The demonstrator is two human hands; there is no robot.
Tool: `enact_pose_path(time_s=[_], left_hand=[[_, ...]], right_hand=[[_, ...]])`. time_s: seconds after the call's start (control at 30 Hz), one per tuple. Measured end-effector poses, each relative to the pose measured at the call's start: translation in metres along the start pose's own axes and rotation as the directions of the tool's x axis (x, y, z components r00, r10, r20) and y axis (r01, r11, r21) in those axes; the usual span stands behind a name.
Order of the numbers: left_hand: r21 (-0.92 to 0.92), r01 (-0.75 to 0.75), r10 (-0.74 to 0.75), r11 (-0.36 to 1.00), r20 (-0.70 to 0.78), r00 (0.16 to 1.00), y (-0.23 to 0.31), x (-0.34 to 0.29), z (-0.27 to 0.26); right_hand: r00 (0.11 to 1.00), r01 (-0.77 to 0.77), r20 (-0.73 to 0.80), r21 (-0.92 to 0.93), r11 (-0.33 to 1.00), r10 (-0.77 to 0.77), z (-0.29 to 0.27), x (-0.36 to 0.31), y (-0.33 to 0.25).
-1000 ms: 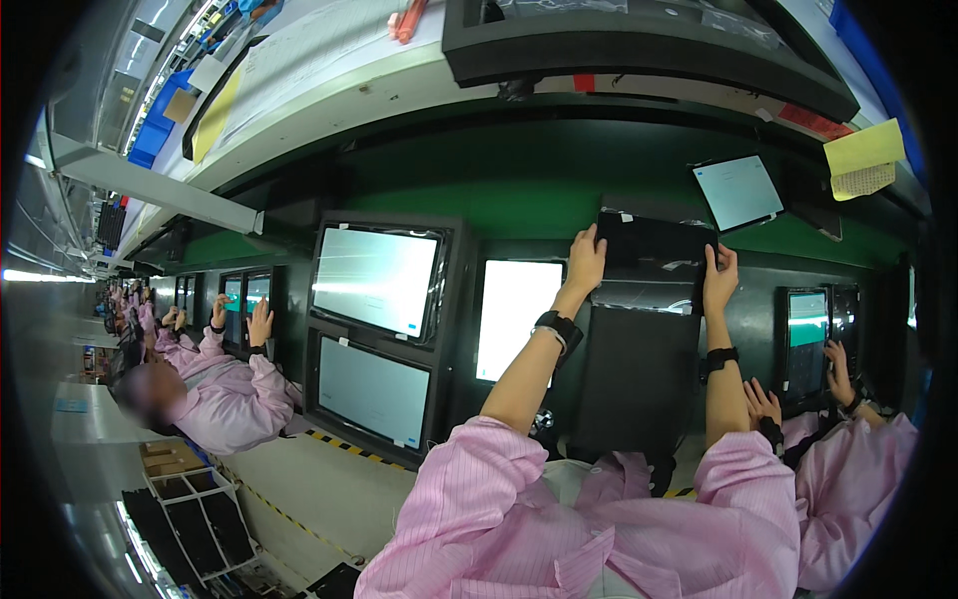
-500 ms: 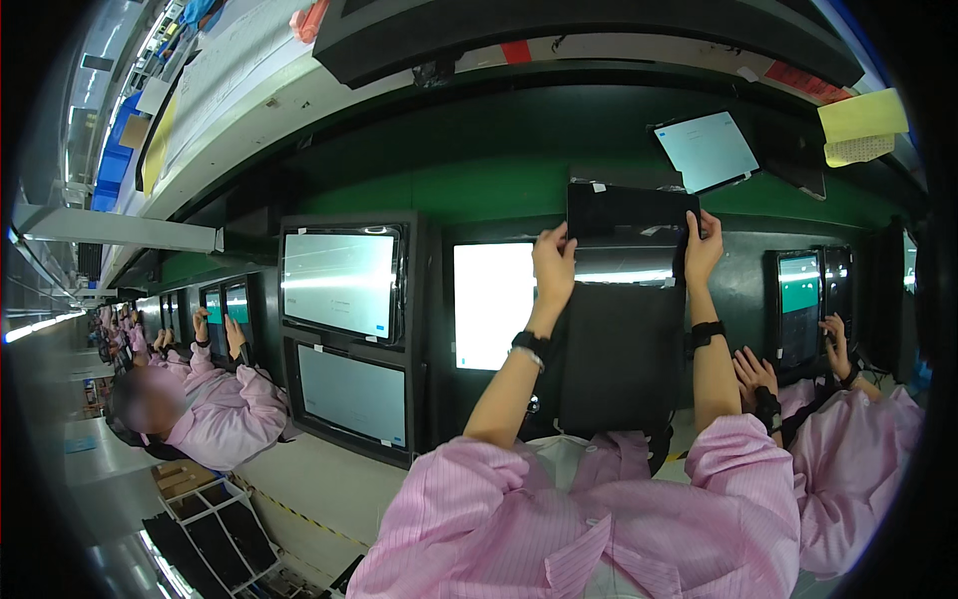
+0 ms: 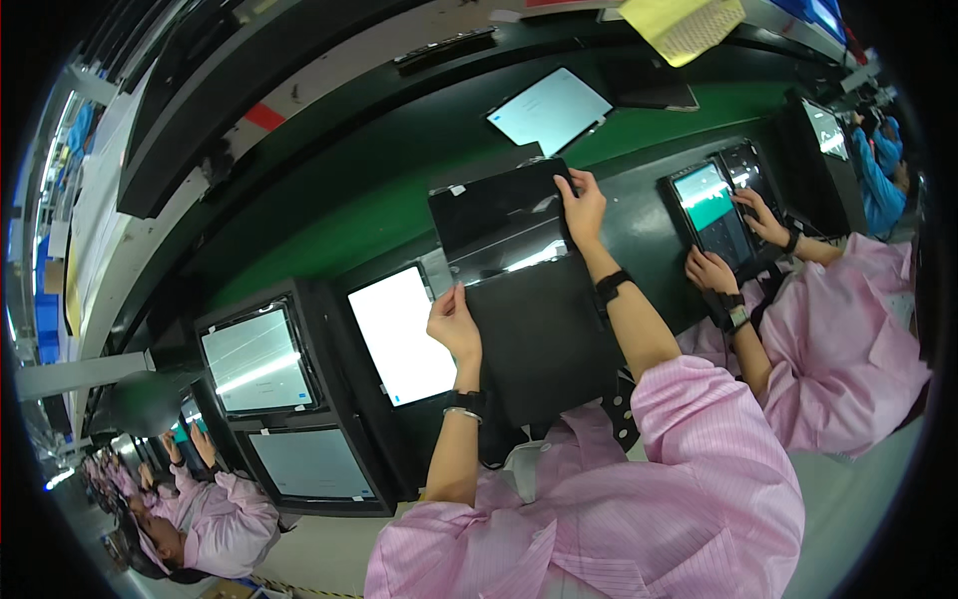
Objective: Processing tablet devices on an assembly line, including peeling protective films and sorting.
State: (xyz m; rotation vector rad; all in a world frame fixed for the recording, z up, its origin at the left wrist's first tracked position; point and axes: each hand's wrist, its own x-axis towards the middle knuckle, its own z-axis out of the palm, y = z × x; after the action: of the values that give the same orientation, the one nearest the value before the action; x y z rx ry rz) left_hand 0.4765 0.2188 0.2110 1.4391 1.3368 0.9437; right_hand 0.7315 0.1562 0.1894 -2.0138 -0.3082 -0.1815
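In front of me a tablet (image 3: 494, 222) with a dark screen lies tilted over a black pad or stand (image 3: 544, 344). A glossy, see-through film (image 3: 439, 270) shows along its left and lower edges, catching a strip of light. My left hand (image 3: 456, 327) is closed, thumb and fingertips pinching the film at the tablet's lower left corner. At the upper right edge, my right hand (image 3: 584, 208) grips the tablet's side, thumb on the front; its other fingers are partly hidden. Left of the pad lies a tablet with a bright white screen (image 3: 404, 337).
Two lit tablets (image 3: 257, 357) (image 3: 311, 464) sit in a black rack at left. Another lit tablet (image 3: 552, 110) lies on the green surface (image 3: 639, 140) beyond my hands. A yellow sheet (image 3: 684, 28) hangs at the far edge. Close on my right, a co-worker (image 3: 813, 339) handles a tablet (image 3: 714, 205).
My view has turned, so the bench appears slanted. My left hand has moved from the tablet's left edge to its lower left corner, while the right hand stays at the right edge.
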Motion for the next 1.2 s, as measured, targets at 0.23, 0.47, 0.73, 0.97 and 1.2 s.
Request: enact_pose_path(time_s=[0.23,0.47,0.73,0.97,1.2], left_hand=[[0.036,0.042,-0.044,0.998,0.063,0.997,0.0,-0.009,0.01],[0.016,0.032,-0.032,0.999,0.027,0.999,-0.003,-0.006,0.011],[-0.058,0.054,-0.062,0.997,-0.146,0.987,0.007,-0.011,0.028],[-0.17,0.14,-0.177,0.975,-0.225,0.958,-0.003,-0.024,0.039],[-0.189,0.197,-0.239,0.962,-0.234,0.943,0.001,-0.023,0.038]], right_hand=[[0.991,-0.096,0.096,-0.007,0.995,0.097,-0.027,0.015,0.0],[0.917,0.035,-0.389,0.292,0.956,0.085,-0.111,0.05,0.001],[0.993,-0.116,0.033,0.353,0.929,0.112,-0.089,0.076,-0.006],[0.761,0.594,0.394,-0.101,0.798,-0.516,0.02,0.134,-0.01],[0.824,0.054,0.556,0.116,0.992,-0.11,0.041,0.104,-0.001]])
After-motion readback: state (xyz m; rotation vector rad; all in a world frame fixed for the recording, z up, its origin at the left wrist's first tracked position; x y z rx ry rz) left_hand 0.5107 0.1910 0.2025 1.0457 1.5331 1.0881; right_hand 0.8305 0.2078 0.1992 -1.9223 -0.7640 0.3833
